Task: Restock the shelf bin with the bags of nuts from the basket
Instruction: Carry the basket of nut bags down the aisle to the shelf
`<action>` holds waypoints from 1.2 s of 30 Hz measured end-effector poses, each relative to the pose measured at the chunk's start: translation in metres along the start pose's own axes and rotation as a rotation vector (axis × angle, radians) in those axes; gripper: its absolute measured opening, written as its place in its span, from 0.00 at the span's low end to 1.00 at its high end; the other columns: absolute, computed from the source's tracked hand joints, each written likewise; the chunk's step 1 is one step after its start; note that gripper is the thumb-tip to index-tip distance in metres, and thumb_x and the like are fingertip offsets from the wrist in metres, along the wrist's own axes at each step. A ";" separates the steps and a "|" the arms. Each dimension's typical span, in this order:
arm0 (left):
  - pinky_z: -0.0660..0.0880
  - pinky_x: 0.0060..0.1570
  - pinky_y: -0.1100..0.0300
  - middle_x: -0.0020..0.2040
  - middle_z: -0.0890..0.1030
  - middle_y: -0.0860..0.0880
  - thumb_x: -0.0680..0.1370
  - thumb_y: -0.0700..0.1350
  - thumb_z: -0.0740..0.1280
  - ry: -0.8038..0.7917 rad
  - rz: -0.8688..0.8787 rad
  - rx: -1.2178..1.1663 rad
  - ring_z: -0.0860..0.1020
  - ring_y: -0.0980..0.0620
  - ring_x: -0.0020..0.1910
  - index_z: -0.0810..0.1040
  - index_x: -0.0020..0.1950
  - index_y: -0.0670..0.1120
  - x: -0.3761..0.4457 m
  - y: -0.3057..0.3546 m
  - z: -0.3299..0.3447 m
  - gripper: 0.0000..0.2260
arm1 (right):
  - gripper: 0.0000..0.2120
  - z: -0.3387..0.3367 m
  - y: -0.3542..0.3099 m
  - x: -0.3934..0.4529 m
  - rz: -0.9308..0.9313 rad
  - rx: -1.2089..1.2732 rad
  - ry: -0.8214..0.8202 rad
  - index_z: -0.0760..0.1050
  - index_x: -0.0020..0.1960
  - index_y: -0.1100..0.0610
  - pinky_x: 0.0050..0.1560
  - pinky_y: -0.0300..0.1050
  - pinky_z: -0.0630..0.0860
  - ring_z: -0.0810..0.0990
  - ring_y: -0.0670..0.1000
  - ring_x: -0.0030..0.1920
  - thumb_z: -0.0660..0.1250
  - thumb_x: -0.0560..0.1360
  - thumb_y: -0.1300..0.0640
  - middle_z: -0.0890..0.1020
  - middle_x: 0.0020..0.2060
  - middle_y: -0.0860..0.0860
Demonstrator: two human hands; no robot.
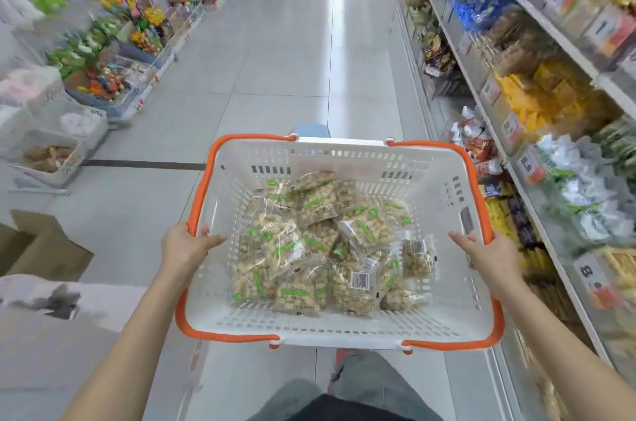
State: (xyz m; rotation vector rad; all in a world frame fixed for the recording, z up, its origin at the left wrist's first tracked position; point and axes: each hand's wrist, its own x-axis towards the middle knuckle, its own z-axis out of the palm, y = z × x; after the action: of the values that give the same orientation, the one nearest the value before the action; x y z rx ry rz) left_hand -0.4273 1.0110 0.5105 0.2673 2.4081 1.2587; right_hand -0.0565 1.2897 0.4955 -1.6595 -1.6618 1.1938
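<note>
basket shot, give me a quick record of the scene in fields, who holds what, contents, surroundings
setting: shop aisle, tiled floor
basket: white basket with orange rim, carried level in front of the person
left hand: left hand grips the basket's left rim
right hand: right hand grips the basket's right rim
contents: heap of clear bags of nuts with green labels, some showing barcodes
right side: shelves of packaged snacks with price tags
left side: display bins of colourful goods, cardboard box on the floor
task state: no bag taken out yet

Shelves [537,52] right of my right hand [488,255]: blurred; I can't read labels.
Left-hand [182,245] fingers: hidden under basket rim [198,214].
Forearms: cut off below.
</note>
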 end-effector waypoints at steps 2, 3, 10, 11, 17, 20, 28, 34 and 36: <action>0.69 0.30 0.59 0.32 0.74 0.48 0.67 0.39 0.77 0.022 0.003 0.050 0.71 0.49 0.29 0.73 0.36 0.44 0.029 0.022 0.017 0.12 | 0.16 0.007 -0.012 0.041 -0.005 0.006 -0.016 0.74 0.43 0.63 0.35 0.50 0.72 0.72 0.54 0.31 0.76 0.68 0.53 0.74 0.31 0.54; 0.68 0.29 0.60 0.31 0.73 0.49 0.67 0.39 0.76 0.029 0.006 0.066 0.70 0.50 0.28 0.72 0.35 0.44 0.042 0.033 0.025 0.12 | 0.16 0.011 -0.018 0.059 -0.008 0.001 -0.016 0.74 0.43 0.63 0.35 0.51 0.72 0.71 0.54 0.31 0.76 0.68 0.52 0.74 0.30 0.54; 0.69 0.32 0.58 0.33 0.74 0.48 0.67 0.40 0.77 0.006 0.009 0.075 0.71 0.48 0.31 0.73 0.37 0.44 0.149 0.095 0.073 0.12 | 0.15 0.050 -0.069 0.166 0.012 -0.009 0.000 0.74 0.39 0.61 0.34 0.49 0.71 0.72 0.53 0.30 0.76 0.68 0.52 0.74 0.30 0.52; 0.69 0.32 0.58 0.32 0.74 0.48 0.67 0.40 0.77 -0.001 0.011 0.072 0.71 0.49 0.31 0.73 0.37 0.44 0.169 0.103 0.080 0.12 | 0.15 0.057 -0.075 0.179 0.019 -0.001 -0.004 0.72 0.37 0.59 0.33 0.48 0.70 0.70 0.53 0.30 0.76 0.68 0.52 0.72 0.29 0.51; 0.69 0.33 0.57 0.31 0.72 0.49 0.67 0.38 0.76 -0.109 0.054 0.072 0.69 0.50 0.31 0.73 0.36 0.44 0.301 0.163 0.122 0.12 | 0.15 0.111 -0.106 0.271 0.092 0.017 0.084 0.74 0.37 0.59 0.34 0.49 0.71 0.72 0.53 0.29 0.77 0.67 0.51 0.76 0.30 0.52; 0.69 0.34 0.57 0.32 0.72 0.48 0.68 0.38 0.76 -0.158 0.086 0.103 0.70 0.50 0.31 0.73 0.37 0.43 0.369 0.203 0.138 0.11 | 0.15 0.138 -0.135 0.311 0.124 0.024 0.137 0.72 0.35 0.57 0.35 0.49 0.71 0.72 0.54 0.29 0.76 0.68 0.50 0.76 0.30 0.53; 0.69 0.33 0.57 0.31 0.72 0.48 0.67 0.37 0.75 -0.269 0.195 0.164 0.70 0.49 0.30 0.70 0.36 0.45 0.521 0.313 0.196 0.13 | 0.15 0.189 -0.192 0.403 0.171 0.135 0.253 0.75 0.39 0.62 0.32 0.47 0.69 0.70 0.54 0.28 0.76 0.69 0.53 0.76 0.31 0.56; 0.69 0.35 0.55 0.29 0.71 0.49 0.67 0.37 0.75 -0.348 0.276 0.244 0.70 0.48 0.30 0.67 0.31 0.47 0.600 0.378 0.271 0.16 | 0.16 0.201 -0.200 0.472 0.280 0.142 0.356 0.72 0.36 0.58 0.38 0.51 0.73 0.74 0.56 0.31 0.76 0.68 0.51 0.75 0.28 0.53; 0.70 0.34 0.55 0.29 0.71 0.49 0.66 0.37 0.75 -0.378 0.299 0.265 0.70 0.48 0.30 0.68 0.31 0.47 0.617 0.398 0.299 0.16 | 0.16 0.204 -0.197 0.493 0.322 0.150 0.382 0.73 0.37 0.59 0.37 0.52 0.73 0.74 0.56 0.30 0.76 0.68 0.50 0.76 0.28 0.54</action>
State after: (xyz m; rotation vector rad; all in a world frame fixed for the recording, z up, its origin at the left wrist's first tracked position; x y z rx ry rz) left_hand -0.8579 1.6775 0.5198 0.8873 2.2478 0.8947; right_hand -0.3956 1.7439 0.4490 -1.9597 -1.0786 1.0292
